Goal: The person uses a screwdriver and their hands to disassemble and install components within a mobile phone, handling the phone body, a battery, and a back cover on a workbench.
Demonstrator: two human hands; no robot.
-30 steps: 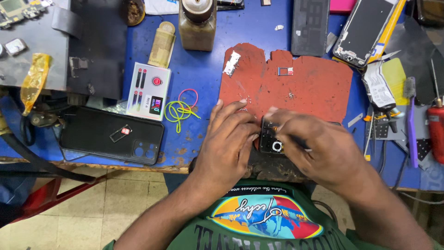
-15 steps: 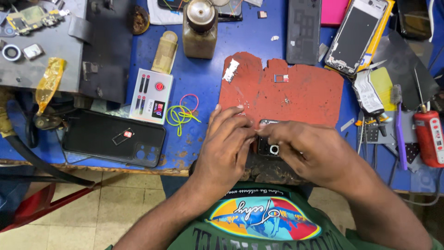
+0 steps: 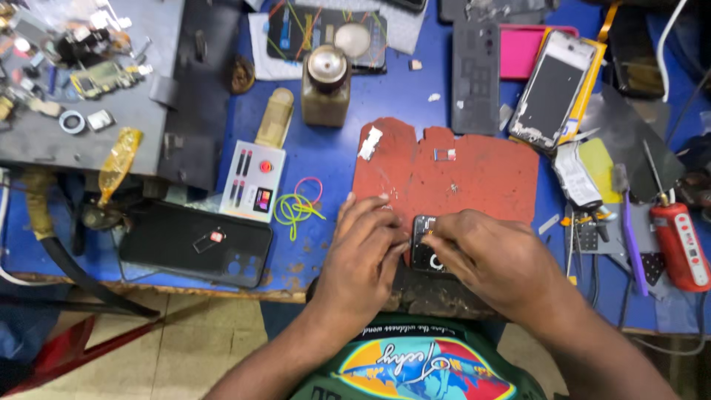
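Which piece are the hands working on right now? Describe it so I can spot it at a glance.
Start at the red mat in the middle of the blue workbench. At its near edge, the left hand and right hand meet over a small dark phone part. Unlike the full-size phones farther back, it is a short black piece, mostly hidden by the fingers.

Matt, worn red mat (image 3: 474, 174); glossy black phone (image 3: 194, 243).

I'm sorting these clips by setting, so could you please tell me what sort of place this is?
Most likely a phone repair bench. Opened phones and loose circuit boards crowd the blue table, a red work mat lies in front, and both hands, left hand and right hand, work on a small dark phone part.
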